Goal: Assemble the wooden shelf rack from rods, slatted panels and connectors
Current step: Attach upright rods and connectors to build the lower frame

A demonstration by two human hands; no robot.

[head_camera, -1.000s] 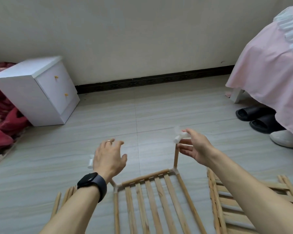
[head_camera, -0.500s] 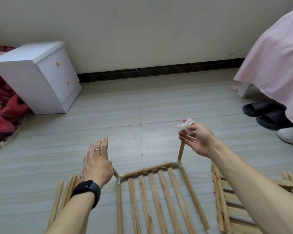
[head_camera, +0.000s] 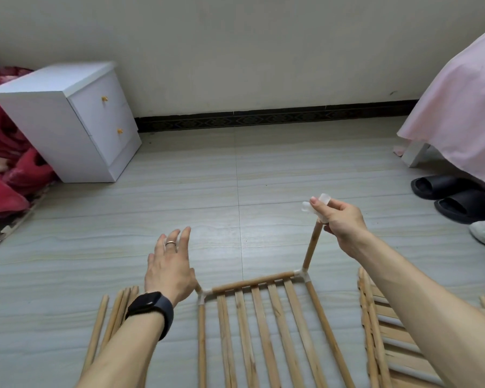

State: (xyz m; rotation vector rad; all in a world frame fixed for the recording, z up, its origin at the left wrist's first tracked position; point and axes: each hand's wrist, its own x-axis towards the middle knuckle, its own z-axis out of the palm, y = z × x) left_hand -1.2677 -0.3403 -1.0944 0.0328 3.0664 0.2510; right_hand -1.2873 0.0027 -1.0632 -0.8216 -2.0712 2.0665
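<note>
No readable text, brand, number or sign anywhere: the black smartwatch (head_camera: 149,308) screen is dark, the white nightstand (head_camera: 39,127) beyond it to the left and the slatted panel (head_camera: 263,331) right of it are unmarked.

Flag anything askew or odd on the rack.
The upright rod at the far right corner of the panel appears to lean right instead of standing straight; the right hand pinches a connector at its top. Nothing else looks odd.

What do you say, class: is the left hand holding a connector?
No, the left hand is open with straight fingers; the right hand pinches the connector.
</note>
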